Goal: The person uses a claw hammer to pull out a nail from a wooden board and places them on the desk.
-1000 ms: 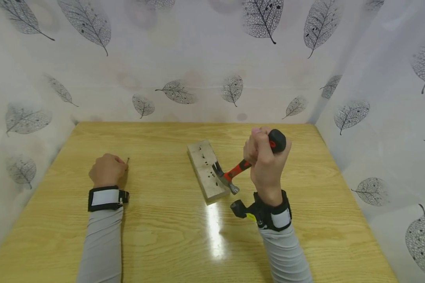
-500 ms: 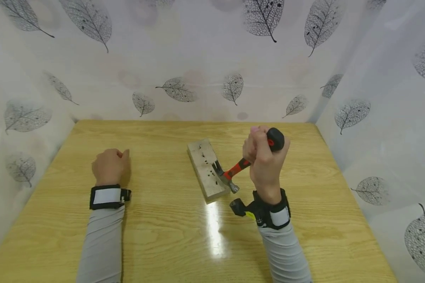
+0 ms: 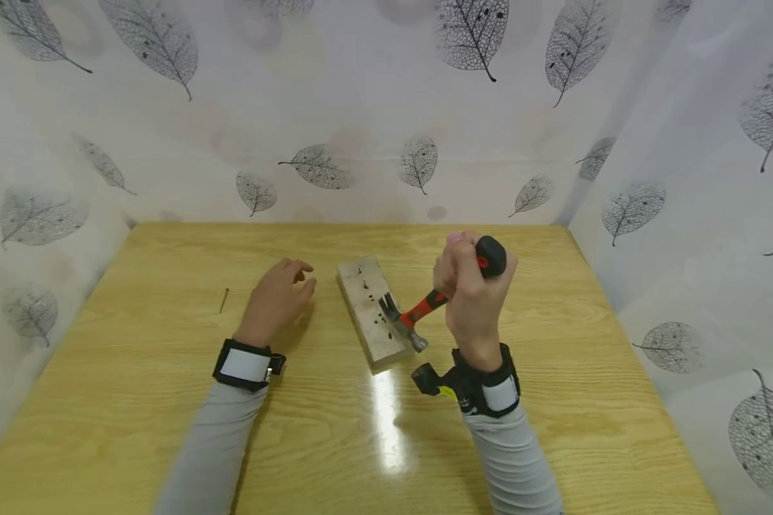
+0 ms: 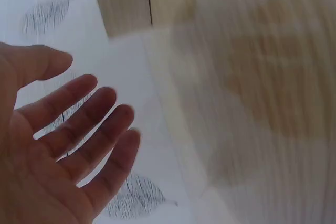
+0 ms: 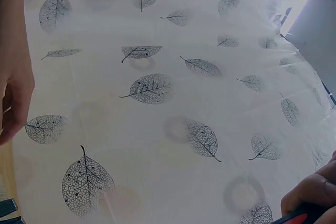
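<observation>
My right hand [image 3: 479, 293] grips the black and red handle of a claw hammer [image 3: 425, 307]. The hammer's head lies over the right side of a pale wooden block [image 3: 368, 300], claw toward the block's top face. Several dark holes or nails dot that face; which are which is too small to tell. Left of the block hovers my left hand [image 3: 277, 304], fingers loosely extended and apart, holding nothing, as the left wrist view also shows [image 4: 79, 145]. A single nail [image 3: 224, 300] lies on the table left of that hand.
The wood-grain table [image 3: 309, 429] reaches back to a curtain [image 3: 361, 107] printed with grey leaves, which also hangs along both sides. A bright reflection lies on the table in front of the block. Both wrists carry strapped black bands [image 3: 245, 365].
My left hand has let go of the nail, which now lies on the table, and has moved right toward the block with its fingers opening. The right hand and hammer have barely moved.
</observation>
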### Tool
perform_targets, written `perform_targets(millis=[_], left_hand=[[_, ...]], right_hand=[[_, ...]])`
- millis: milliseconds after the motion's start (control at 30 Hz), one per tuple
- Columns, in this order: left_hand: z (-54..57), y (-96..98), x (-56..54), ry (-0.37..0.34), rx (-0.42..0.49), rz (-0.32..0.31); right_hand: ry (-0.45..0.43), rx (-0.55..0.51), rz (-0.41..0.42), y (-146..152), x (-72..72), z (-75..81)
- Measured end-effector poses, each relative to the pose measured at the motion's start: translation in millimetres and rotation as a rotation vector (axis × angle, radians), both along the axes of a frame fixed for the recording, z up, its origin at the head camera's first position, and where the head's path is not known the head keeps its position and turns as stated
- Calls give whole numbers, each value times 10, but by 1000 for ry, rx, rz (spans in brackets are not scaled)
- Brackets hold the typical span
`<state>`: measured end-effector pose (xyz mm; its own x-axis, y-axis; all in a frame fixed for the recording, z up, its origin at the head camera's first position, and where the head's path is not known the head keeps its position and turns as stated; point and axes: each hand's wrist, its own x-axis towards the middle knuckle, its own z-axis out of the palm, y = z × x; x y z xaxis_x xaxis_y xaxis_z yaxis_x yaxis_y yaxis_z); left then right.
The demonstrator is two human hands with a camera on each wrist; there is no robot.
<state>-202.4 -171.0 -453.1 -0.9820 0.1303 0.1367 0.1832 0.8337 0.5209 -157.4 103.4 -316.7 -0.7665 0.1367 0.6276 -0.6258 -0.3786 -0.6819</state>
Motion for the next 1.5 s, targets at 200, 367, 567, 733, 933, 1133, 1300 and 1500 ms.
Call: perform_targets(millis=[200, 367, 567, 733, 933, 1133, 1300, 1500], left_hand=[[-125, 261, 10, -13, 2, -161], [-172, 298, 43, -64, -33, -186], [-110, 300, 44, -112, -61, -160], [-32, 382, -14, -158, -93, -107], [43, 496, -125, -203, -165, -89], [131, 488, -169, -293, -198, -71], [175, 492, -204, -322, -185, -71], [216, 482, -235, -304, -152, -90]], right_hand=[[33, 38, -17, -101, -17, -37], [53, 30, -28, -174, -32, -38], [73, 23, -59, -251, -94, 1], [42, 23, -71, -292, -226, 24], [16, 44, -80, -300, -353, -41], [22, 175, -136, -396, -362, -133], [49, 314, -178, -462, -403, -154], [73, 345, -112, -482, -510, -130]])
